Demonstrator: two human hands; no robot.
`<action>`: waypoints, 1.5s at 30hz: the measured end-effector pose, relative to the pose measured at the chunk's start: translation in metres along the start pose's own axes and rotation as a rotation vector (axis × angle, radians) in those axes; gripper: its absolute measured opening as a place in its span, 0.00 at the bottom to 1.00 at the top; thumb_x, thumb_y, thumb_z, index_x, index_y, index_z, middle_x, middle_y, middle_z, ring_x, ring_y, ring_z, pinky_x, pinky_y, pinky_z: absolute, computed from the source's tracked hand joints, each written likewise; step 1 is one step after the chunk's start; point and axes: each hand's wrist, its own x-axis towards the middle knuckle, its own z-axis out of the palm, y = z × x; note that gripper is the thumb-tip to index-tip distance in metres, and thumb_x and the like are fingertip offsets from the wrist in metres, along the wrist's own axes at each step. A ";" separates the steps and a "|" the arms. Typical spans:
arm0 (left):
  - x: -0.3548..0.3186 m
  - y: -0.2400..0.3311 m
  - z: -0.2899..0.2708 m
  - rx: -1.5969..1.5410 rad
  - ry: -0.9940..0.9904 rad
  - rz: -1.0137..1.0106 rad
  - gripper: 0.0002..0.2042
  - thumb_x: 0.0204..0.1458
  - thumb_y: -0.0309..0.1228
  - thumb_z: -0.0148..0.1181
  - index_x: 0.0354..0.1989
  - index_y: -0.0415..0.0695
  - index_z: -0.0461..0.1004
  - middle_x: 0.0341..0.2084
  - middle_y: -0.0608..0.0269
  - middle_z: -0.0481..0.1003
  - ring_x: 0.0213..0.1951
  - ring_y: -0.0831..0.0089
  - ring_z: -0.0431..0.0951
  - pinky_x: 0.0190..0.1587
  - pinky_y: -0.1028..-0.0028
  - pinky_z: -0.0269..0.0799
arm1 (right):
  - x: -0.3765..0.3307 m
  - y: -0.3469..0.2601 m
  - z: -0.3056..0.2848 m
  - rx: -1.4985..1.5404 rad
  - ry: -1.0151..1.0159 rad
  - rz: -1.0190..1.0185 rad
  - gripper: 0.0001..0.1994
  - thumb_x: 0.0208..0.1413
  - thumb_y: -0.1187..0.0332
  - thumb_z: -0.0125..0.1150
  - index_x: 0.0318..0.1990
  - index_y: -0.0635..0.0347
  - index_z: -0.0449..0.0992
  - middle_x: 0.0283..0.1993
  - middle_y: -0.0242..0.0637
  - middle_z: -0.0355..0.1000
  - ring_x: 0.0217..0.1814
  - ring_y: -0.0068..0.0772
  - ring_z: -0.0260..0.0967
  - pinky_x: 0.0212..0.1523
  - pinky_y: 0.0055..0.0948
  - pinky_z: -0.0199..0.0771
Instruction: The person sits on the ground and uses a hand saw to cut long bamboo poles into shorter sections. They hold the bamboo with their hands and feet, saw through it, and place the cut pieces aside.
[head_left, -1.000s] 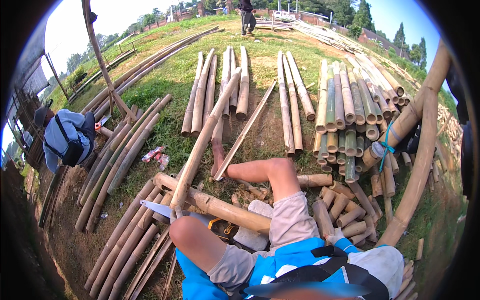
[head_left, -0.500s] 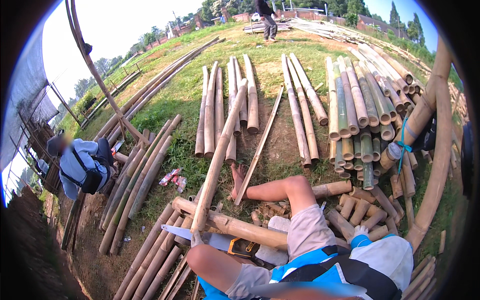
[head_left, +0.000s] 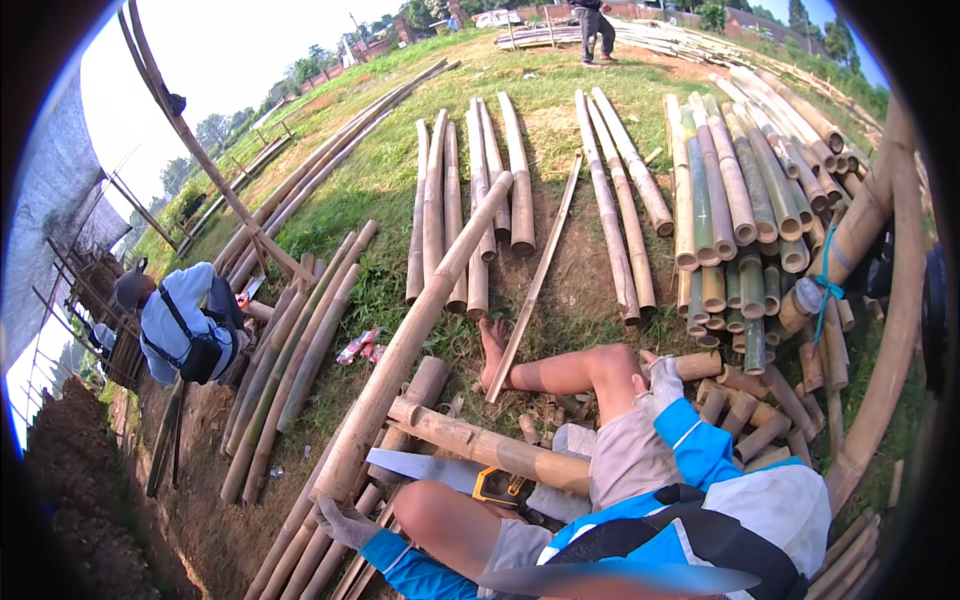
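Observation:
My left hand (head_left: 345,522), in a pale glove, is closed around the near end of a long bamboo pole (head_left: 430,310). The pole slants away over a thicker bamboo log (head_left: 500,445) lying crosswise in front of me. A handsaw (head_left: 425,468) with a yellow and black handle lies beside that log, near my left knee. My right hand (head_left: 660,387), also gloved, is raised beside my right knee, fingers apart and nothing visible in it. A thin bamboo strip (head_left: 540,270) leans near my bare foot.
Short cut bamboo pieces (head_left: 755,420) lie at my right, below a large bamboo stack (head_left: 745,200). More poles (head_left: 300,350) lie at the left, near a seated person (head_left: 190,320) with a black bag. Another person (head_left: 592,30) stands far off. A bent bamboo frame (head_left: 885,300) rises at the right.
The pole's near end has moved down and left with my left hand, away from the saw blade. My right hand has risen from the short pieces to beside my knee.

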 end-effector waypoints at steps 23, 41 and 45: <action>-0.052 0.099 -0.168 -0.044 0.338 -0.132 0.30 0.58 0.51 0.66 0.62 0.43 0.72 0.58 0.45 0.74 0.56 0.49 0.77 0.52 0.50 0.79 | 0.112 -0.311 0.255 1.820 -0.691 1.080 0.29 0.54 0.60 0.79 0.57 0.57 0.69 0.54 0.44 0.73 0.58 0.53 0.73 0.64 0.60 0.74; -0.043 -0.053 -0.075 0.064 0.159 -0.440 0.29 0.55 0.52 0.66 0.58 0.44 0.75 0.50 0.50 0.80 0.48 0.49 0.82 0.48 0.54 0.81 | 0.277 -0.529 0.052 1.420 -0.698 -0.703 0.32 0.52 0.54 0.75 0.62 0.56 0.71 0.56 0.43 0.73 0.58 0.43 0.74 0.59 0.47 0.76; -0.007 -0.006 -0.050 0.083 0.112 -0.277 0.30 0.53 0.53 0.67 0.58 0.44 0.75 0.49 0.50 0.81 0.48 0.50 0.82 0.48 0.54 0.81 | 0.254 -0.544 0.058 0.884 -0.579 -1.098 0.33 0.50 0.55 0.76 0.62 0.52 0.72 0.57 0.42 0.72 0.60 0.44 0.73 0.61 0.49 0.74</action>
